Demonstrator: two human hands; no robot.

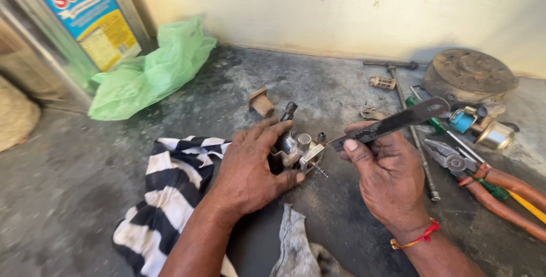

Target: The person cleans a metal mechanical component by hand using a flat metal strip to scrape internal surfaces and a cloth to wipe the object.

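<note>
My left hand [250, 166] grips a small silver metal engine part [297, 147], a carburettor-like body with a screw sticking out at its lower right. My right hand [384, 172], with a red thread band at the wrist, pinches a flat dark metal blade [392, 123] whose tip touches the right side of the part. Both hands hover just above the grey concrete floor [91, 180].
A black-and-white striped cloth [165, 189] lies under my left forearm, a grey rag [293, 246] below the hands. To the right lie pliers with orange handles [483, 183], a long rod [415, 135], a rusty round disc [467, 75] and small fittings. A green plastic bag [151, 72] sits at the back left.
</note>
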